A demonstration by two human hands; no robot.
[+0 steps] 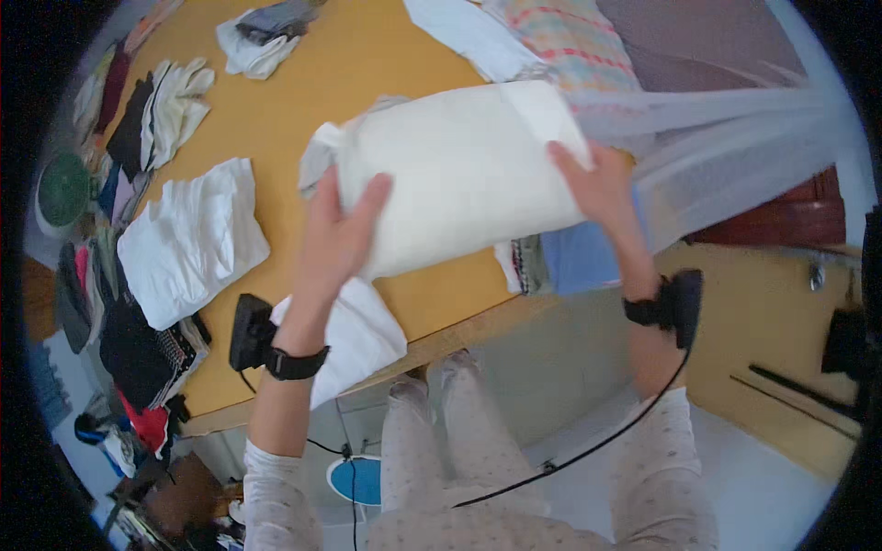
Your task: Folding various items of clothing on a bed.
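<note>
Between my two hands is a thick, smooth white folded cloth bundle (459, 170), held up over a yellow-brown surface (358, 55). My left hand (342, 225) grips its left end with the thumb on top; my right hand (595, 184) grips the right end the same way. Whether the bundle is a garment or a bed cloth I cannot tell. Greyish-white fabric (317, 156) shows at its far left corner. Near my left wrist lies a loose white cloth (354, 335), partly hidden by the forearm. A folded white cloth (193, 243) rests farther left.
Piles of clothes (138, 344) line the left edge near a green fan (64, 190). A white-and-grey garment (262, 41) lies at the far side. On the right are blue folded cloth (583, 257), a striped pastel cloth (574, 41) and sheer netting (735, 147).
</note>
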